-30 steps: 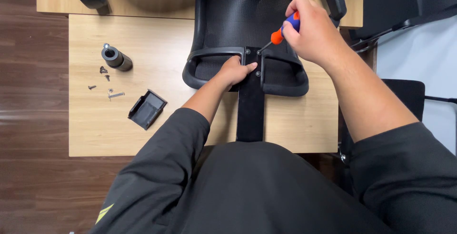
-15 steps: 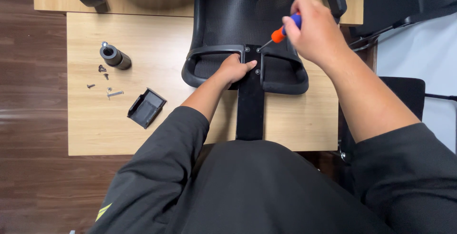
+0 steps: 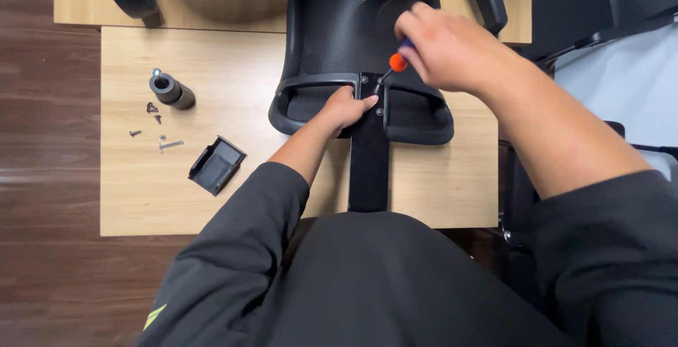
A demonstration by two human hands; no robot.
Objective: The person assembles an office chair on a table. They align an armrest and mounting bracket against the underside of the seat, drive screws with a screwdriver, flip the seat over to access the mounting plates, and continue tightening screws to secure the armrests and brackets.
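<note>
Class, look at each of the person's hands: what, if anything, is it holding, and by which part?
The right hand grips a screwdriver by its orange and blue handle. The left hand presses on the black chair backrest beside its central bracket.

Dark long sleeves and dark clothing, both forearms bare.

The person wears a dark charcoal, near-black top of smooth, slightly shiny fabric that covers the chest and lap. Both sleeves are pushed up toward the elbow and bunch there in soft folds, leaving the forearms uncovered down to the left hand point(image 3: 347, 108) and the right hand point(image 3: 452, 50). Low on the left sleeve sits a small yellow-green angular mark made of slanted strokes. Neither hand wears a glove, and no ring, watch or band shows on the wrists or fingers.
</note>
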